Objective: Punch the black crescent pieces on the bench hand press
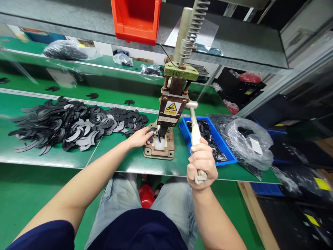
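Observation:
My right hand (202,165) is wrapped round the lever handle (195,128) of a hand press (170,109), which stands upright on the bench. My left hand (140,138) pinches a curved black plastic part (151,133) at the left side of the press base (166,149). The part reaches in beside the press ram (163,131), over a pale plate (159,143); whether the ram touches it I cannot tell. To the left lies a large heap of similar curved black parts (83,130).
A blue tray (186,137) of small black pieces stands right of the press, beside clear plastic bags (246,142). Overhead, a red bin (135,36) sits on a grey shelf (78,21). Behind, a green conveyor belt (109,86) carries several spaced black parts.

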Tool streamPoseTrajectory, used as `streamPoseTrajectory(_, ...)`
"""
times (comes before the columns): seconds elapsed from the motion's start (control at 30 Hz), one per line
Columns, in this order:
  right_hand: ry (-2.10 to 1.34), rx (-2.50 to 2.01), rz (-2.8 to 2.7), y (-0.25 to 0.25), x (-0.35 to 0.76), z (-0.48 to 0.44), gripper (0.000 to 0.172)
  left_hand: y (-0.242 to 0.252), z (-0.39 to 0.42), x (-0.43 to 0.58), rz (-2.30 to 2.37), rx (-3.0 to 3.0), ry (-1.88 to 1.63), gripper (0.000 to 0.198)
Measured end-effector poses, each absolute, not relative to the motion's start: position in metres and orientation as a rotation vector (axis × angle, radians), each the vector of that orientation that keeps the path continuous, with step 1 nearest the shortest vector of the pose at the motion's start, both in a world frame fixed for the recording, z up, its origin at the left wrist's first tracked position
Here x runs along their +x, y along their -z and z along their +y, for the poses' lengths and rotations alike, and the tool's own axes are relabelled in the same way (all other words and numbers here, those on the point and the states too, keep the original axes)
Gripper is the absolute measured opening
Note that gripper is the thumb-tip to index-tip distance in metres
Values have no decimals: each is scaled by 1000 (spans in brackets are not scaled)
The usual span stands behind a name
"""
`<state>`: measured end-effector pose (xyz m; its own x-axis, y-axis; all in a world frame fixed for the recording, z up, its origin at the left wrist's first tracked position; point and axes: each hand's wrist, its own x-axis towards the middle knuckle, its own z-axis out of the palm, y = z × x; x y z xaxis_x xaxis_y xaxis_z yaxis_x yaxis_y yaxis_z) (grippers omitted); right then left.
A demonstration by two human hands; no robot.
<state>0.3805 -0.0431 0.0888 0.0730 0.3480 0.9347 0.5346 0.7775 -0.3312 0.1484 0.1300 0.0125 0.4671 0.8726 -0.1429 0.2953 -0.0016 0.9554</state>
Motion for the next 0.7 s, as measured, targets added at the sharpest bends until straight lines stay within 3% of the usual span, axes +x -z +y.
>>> streamPoseTrajectory(0.7, 193, -772, -1501, -86, 379, -42, 15, 7, 155, 148, 854, 1637, -637, 48)
